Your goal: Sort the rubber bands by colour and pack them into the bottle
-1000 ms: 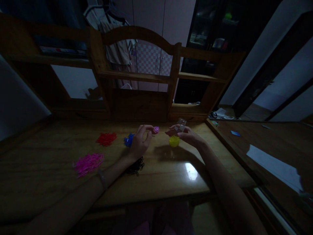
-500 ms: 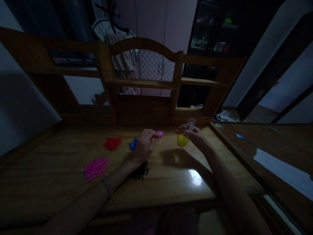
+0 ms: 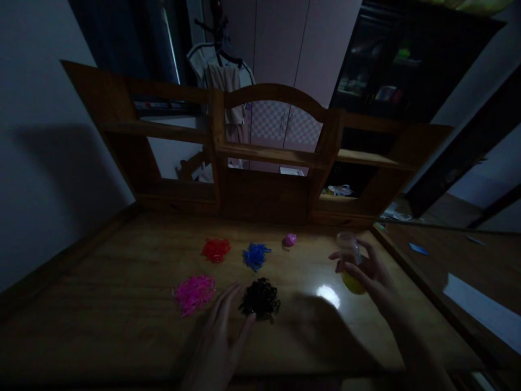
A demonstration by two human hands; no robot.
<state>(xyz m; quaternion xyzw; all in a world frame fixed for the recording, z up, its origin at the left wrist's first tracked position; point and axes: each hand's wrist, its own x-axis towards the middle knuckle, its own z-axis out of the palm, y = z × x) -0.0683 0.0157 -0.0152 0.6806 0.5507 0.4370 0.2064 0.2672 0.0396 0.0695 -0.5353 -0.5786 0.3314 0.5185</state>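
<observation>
A home bedroom (dim): wardrobe (image 3: 280, 49), hanging clothes (image 3: 222, 76), desk hutch (image 3: 260, 157).

Readable text: none; scene too dim throughout.
Jar (image 3: 348, 247): clear and blurred; no lettering to be made out.
Books (image 3: 163, 107): lying on the left shelf; edges too dark to read.
Cabinet items (image 3: 382, 92): small and dim; nothing legible.
Paper (image 3: 484, 312): pale sheet at right; any marks not discernible.
Card (image 3: 418, 248): blue, too small to read.
</observation>
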